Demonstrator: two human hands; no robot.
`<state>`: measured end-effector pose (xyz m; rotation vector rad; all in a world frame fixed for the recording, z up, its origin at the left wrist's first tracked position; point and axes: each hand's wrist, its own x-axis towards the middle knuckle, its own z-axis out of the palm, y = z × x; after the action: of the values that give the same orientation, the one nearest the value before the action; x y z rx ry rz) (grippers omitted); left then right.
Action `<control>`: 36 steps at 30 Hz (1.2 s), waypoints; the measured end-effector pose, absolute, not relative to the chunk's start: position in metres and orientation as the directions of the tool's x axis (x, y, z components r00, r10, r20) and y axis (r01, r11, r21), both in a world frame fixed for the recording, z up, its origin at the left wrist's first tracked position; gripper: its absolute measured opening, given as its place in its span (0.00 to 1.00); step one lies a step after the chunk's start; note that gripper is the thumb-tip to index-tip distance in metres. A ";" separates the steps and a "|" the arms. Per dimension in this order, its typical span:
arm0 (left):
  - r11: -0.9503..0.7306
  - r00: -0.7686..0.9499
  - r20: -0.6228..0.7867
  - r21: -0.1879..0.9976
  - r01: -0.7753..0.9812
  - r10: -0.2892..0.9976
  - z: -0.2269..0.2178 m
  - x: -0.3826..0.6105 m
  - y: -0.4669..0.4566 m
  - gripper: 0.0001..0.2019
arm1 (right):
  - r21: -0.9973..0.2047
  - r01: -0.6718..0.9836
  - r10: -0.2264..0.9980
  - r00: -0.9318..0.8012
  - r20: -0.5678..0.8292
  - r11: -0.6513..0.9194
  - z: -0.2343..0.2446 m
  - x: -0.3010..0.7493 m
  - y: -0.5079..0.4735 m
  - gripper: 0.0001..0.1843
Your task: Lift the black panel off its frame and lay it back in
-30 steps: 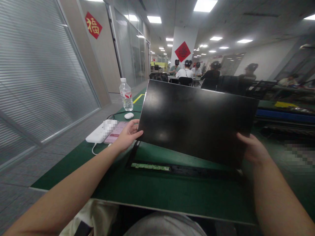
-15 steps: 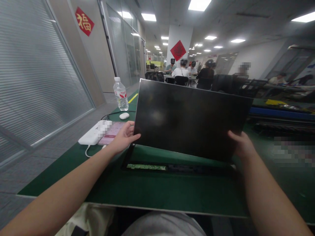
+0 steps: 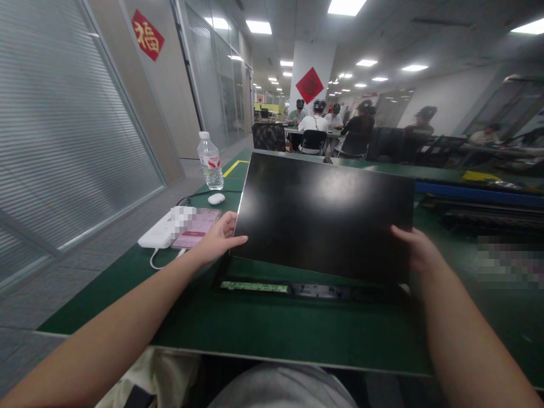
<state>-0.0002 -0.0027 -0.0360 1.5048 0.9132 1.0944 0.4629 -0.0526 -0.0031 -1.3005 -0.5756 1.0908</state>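
Note:
A thin black display panel point(image 3: 323, 221) tilts up from the green table, its dark glossy face toward me. My left hand point(image 3: 221, 238) is closed on its left edge, thumb on the front. At the right edge my right hand point(image 3: 414, 246) grips it the same way, thumb in front; the fingers behind are hidden. Under the panel's lower edge lies a dark frame point(image 3: 361, 293), mostly covered by the panel. A narrow green circuit board point(image 3: 255, 287) shows along the frame's near side.
On the left stand a water bottle point(image 3: 210, 161), a white oval case point(image 3: 216, 199), a white power bank point(image 3: 157, 229) with a cable, and a phone point(image 3: 199, 226). Dark strips point(image 3: 480, 212) lie at the right of the green table point(image 3: 289, 334). Several people sit at tables farther back.
The panel's top edge has dropped and leans farther back, and bright reflections now show on its face. Both hands keep their hold. More of the frame's near strip is visible.

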 end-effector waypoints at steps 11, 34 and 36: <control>-0.009 0.404 0.009 1.000 -0.002 0.915 -0.037 -0.001 -0.005 0.30 | -0.906 -0.262 0.852 0.327 -0.408 -0.334 -0.009 0.467 -0.049 0.10; 0.048 0.328 -0.055 0.998 0.030 0.943 -0.035 0.003 -0.002 0.29 | -0.910 -0.093 0.852 0.324 -0.411 -0.404 -0.021 0.465 -0.041 0.09; 0.037 0.312 -0.047 0.999 0.037 0.949 -0.036 0.001 -0.001 0.29 | -0.904 -0.100 0.853 0.303 -0.425 -0.415 -0.021 0.464 -0.041 0.10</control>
<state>0.0010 -0.0006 -0.0360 1.3336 1.0132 0.9276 0.4637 -0.0409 -0.0209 -1.6318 -0.6983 1.2734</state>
